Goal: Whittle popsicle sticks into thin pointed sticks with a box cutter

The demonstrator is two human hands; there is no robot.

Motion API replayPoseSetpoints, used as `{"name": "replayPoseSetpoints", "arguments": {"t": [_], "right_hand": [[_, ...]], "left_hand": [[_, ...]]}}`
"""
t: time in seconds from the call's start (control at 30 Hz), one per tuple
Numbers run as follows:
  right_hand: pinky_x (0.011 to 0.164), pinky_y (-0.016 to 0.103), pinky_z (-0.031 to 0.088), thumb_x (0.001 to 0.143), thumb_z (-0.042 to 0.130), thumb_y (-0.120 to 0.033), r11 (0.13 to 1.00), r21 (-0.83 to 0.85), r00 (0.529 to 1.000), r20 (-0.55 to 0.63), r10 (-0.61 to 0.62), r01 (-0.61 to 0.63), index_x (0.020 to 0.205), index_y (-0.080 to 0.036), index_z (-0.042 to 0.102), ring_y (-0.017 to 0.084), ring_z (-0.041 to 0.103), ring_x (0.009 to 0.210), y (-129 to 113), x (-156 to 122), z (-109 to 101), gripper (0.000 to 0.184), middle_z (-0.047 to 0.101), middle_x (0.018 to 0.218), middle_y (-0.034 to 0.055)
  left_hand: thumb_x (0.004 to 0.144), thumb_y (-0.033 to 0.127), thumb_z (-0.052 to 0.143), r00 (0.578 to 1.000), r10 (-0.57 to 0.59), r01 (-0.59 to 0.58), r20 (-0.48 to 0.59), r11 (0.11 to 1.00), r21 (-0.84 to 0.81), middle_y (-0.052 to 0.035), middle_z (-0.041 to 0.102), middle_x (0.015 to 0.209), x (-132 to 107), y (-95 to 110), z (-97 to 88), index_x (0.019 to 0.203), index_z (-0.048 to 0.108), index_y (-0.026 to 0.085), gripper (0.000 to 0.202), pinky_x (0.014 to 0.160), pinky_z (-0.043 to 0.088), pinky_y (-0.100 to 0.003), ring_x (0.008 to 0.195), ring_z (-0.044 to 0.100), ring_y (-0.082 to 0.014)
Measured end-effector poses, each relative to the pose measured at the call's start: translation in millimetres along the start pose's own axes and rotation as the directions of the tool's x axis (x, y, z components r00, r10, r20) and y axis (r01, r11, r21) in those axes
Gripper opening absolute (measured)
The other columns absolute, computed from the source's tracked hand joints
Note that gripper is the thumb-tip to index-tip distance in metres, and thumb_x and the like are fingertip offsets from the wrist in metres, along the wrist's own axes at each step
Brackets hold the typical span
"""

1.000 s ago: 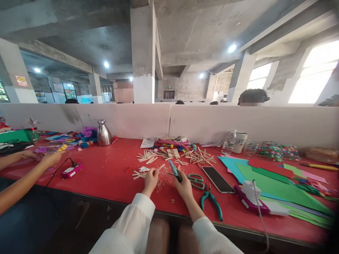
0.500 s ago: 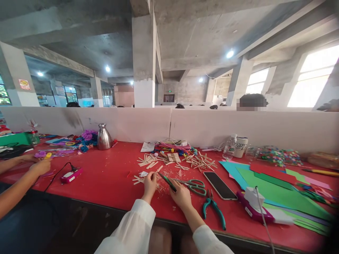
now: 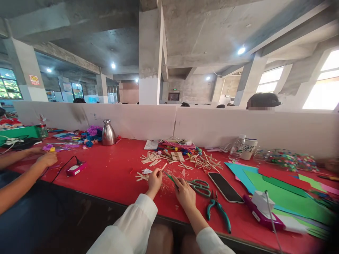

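Left hand point(image 3: 155, 179) has a pinch grip on a wooden stick point(image 3: 163, 167) just over the red table point(image 3: 111, 173). Right hand point(image 3: 186, 193) is closed round a green cutter point(image 3: 169, 176), tip near the stick. There are shavings point(image 3: 166, 185) underneath already, and I'd guess the stick pile point(image 3: 203, 162) behind is mostly uncut.

Wooden craft sticks point(image 3: 155, 160); shiny metal jug point(image 3: 108, 132); glossy phone point(image 3: 225, 182).
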State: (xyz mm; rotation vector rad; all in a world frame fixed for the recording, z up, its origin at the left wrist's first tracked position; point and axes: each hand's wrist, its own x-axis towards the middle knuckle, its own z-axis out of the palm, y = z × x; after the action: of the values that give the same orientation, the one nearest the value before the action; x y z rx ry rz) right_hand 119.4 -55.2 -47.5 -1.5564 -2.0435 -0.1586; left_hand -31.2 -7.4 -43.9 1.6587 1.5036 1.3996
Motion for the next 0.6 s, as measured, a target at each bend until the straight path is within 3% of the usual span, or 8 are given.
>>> {"name": "replayPoseSetpoints", "arguments": {"t": [0.2, 0.47, 0.6], "right_hand": [[0.068, 0.031, 0.052, 0.088, 0.05, -0.03, 0.991, -0.034, 0.99, -0.043, 0.131, -0.133, 0.113, -0.021, 0.055, 0.014, 0.06, 0.084, 11, 4, 6, 0.027, 0.06, 0.107, 0.0056], [0.066, 0.03, 0.052, 0.088, 0.05, -0.028, 0.996, -0.079, 0.999, 0.026, -0.048, 0.05, 0.112, -0.019, 0.055, 0.012, 0.061, 0.077, 26, 22, 7, 0.026, 0.062, 0.097, 0.0037], [0.062, 0.028, 0.052, 0.089, 0.049, -0.029, 0.994, -0.101, 0.999, 0.012, -0.03, 0.031, 0.115, -0.02, 0.054, 0.012, 0.061, 0.074, 25, 19, 4, 0.028, 0.062, 0.096, 0.0035]], "left_hand": [[0.088, 0.03, 0.052, 0.995, 0.051, -0.058, 0.086, 0.995, 0.084, -0.0092, 0.055, 0.114, 21, 5, 13.8, 0.115, 0.052, 0.014, 0.031, 0.08, 0.05, -0.04, 0.096, 0.058, -0.0198], [0.088, 0.03, 0.051, 0.988, 0.078, -0.09, 0.131, 0.992, 0.084, -0.0085, 0.057, 0.11, 31, -8, 8.6, 0.112, 0.054, 0.014, 0.029, 0.079, 0.05, -0.039, 0.093, 0.058, -0.0188], [0.088, 0.03, 0.051, 0.98, 0.105, -0.113, 0.171, 0.993, 0.041, -0.0083, 0.057, 0.11, 36, -6, 9.6, 0.112, 0.054, 0.014, 0.029, 0.078, 0.051, -0.038, 0.093, 0.058, -0.019]]}}
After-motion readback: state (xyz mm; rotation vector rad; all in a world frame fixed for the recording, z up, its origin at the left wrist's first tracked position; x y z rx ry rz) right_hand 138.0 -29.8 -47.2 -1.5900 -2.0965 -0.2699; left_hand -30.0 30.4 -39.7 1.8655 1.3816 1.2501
